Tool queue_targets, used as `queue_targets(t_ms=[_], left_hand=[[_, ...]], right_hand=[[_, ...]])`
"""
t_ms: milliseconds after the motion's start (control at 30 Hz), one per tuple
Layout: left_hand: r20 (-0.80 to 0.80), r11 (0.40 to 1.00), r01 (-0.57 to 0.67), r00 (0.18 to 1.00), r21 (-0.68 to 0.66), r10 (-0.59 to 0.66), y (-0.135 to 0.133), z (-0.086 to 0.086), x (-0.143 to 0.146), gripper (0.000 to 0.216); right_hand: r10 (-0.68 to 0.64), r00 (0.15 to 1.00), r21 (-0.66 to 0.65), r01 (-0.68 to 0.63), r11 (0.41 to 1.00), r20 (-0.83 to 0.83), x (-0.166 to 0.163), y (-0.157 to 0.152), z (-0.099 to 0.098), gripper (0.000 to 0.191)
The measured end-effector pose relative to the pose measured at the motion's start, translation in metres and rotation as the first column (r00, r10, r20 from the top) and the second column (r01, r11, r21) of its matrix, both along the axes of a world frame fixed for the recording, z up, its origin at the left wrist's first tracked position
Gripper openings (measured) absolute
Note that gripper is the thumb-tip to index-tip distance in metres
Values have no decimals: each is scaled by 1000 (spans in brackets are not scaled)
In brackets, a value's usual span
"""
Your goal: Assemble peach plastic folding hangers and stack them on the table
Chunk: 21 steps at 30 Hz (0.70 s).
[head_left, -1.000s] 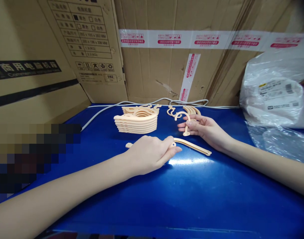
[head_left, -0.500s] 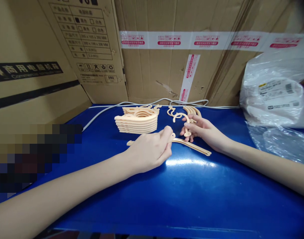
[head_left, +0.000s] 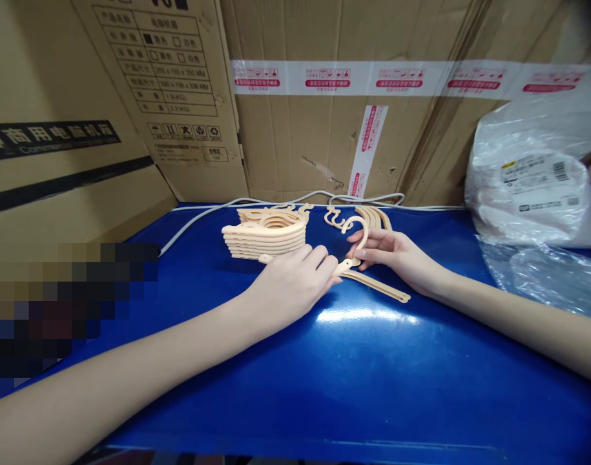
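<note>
Clock centred on the held hook, 12 at the far edge of the surface point(head_left: 373, 387).

- Left hand point(head_left: 295, 281), 8 o'clock: fingers wrapped around a cream hanger arm point(head_left: 344, 267), its holed end projecting toward the hook.
- Right hand point(head_left: 394, 252), 3 to 4 o'clock: thumb and fingers pinching one cream hook point(head_left: 364, 226), curve up; foot at the holed end, whether joined cannot be told.
- Loose arm point(head_left: 382, 287), 5 o'clock: one, flat, partly hidden by the left hand.
- Stacked arms point(head_left: 266, 240), 9 o'clock: neat pile.
- Spare hooks point(head_left: 332, 218), 11 o'clock: small group.
- Curved strips point(head_left: 373, 215), 12 to 1 o'clock: several, behind the right hand.
- White cable point(head_left: 208, 215), 10 o'clock.
- Plastic bag point(head_left: 532, 187), 2 to 3 o'clock: labelled.
</note>
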<state>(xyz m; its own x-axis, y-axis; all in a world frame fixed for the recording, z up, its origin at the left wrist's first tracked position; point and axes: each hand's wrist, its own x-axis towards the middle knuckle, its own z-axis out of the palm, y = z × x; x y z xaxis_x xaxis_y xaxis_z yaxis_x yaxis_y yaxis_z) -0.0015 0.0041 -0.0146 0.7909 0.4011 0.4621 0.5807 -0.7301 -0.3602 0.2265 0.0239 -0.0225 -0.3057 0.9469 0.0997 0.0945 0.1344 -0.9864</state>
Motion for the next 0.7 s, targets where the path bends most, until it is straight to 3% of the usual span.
queue_targets(t_ms=[100,300,400,533,700], left_hand=[[-11,1000,-29,1000,-2,29,1,-2,0,30],[-29,999,26,999,-38,-27,4,-4,2,31],[9,988,0,1000,-157,1,3,-2,1,32],[63,930,-5,998,-366,31,3,0,-1,28],[133,898,47,991,-437,13,3,1,-1,19]], right_hand=[[20,1000,6,-20,1000,4,0,0,1,27],[54,998,-35,-56,998,-33,1,0,3,25],[45,995,-87,-52,995,-85,3,2,6,23],[-5,991,-138,-14,990,-135,5,4,7,23],[-30,979,-159,-3,987,-201,8,5,6,26]])
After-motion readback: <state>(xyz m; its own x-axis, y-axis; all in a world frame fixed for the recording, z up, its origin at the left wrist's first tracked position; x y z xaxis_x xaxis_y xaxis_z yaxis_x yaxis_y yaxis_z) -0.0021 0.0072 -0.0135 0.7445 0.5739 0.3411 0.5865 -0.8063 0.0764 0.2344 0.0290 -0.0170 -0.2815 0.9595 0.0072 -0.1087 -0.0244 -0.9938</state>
